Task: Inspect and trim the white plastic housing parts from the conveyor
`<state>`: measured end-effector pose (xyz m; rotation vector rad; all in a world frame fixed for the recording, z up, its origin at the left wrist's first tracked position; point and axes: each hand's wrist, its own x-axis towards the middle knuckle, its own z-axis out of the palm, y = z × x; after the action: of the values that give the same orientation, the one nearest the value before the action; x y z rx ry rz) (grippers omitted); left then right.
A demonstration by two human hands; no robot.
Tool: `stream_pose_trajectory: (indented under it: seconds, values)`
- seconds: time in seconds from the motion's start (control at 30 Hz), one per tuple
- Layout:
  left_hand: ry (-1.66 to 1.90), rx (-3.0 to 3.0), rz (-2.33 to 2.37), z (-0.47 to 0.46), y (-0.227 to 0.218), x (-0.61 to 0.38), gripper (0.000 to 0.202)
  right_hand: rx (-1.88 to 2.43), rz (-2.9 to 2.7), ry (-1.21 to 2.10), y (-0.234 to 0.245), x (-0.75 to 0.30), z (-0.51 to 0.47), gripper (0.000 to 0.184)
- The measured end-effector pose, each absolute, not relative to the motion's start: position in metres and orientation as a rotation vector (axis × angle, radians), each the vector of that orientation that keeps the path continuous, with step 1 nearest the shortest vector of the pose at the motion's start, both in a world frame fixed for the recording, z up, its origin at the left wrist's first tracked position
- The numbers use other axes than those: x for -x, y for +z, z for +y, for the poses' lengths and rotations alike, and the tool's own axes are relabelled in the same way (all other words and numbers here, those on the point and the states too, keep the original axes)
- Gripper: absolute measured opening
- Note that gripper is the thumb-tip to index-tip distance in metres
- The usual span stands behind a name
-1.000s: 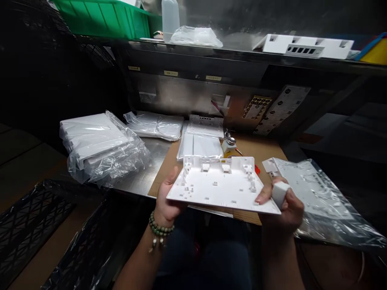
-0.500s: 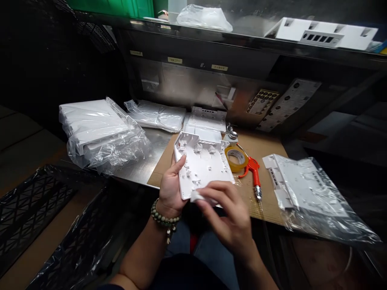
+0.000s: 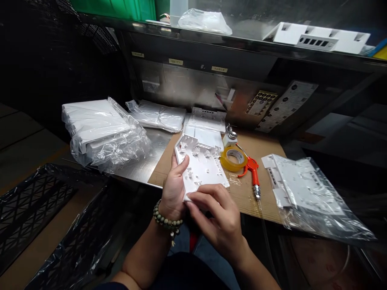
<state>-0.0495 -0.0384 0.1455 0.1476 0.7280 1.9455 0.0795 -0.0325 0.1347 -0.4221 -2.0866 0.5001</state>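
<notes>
The surface (image 3: 159,143) carries a bagged stack (image 3: 93,121) at left and a bagged panel (image 3: 314,185) at right. Between them, over the near edge, the held panel (image 3: 208,173) is out of any bag, its ribbed inner face showing; work on it looks under way, though how much is finished cannot be told. The left hand (image 3: 173,186) grips its left side, thumb inside. The right hand (image 3: 222,213) is at its near corner, fingers pinched on a white piece (image 3: 188,198), mostly hidden.
</notes>
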Motion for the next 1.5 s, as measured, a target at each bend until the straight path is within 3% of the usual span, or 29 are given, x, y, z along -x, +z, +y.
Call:
stream_pose_trajectory:
  seconds: [0.2, 0.43, 0.6, 1.03, 1.33, 1.5]
  values:
    - [1.937, -0.066, 0.770, -0.040, 0.136, 0.049, 0.062, 0.407, -2.165, 0.394, 0.131, -0.088, -0.031, 0.015]
    - [2.059, -0.173, 0.829, -0.044, 0.142, 0.039, 0.079, 0.452, -1.981, 0.373, 0.132, -0.087, -0.041, 0.026]
    - [2.209, -0.185, 0.908, -0.044, 0.146, 0.033, 0.082, 0.508, -1.955, 0.329, 0.128, -0.088, -0.041, 0.023]
    - [2.144, -0.117, 0.837, -0.044, 0.148, 0.040, 0.075, 0.513, -1.988, 0.401, 0.131, -0.092, -0.033, 0.017]
    - [2.084, -0.131, 0.782, -0.039, 0.142, 0.042, 0.075, 0.543, -2.007, 0.622, 0.130, -0.090, -0.034, 0.010]
    - [2.082, -0.129, 0.781, -0.043, 0.128, 0.065, 0.074, 0.741, -1.998, 0.616, 0.120, -0.113, -0.004, 0.006]
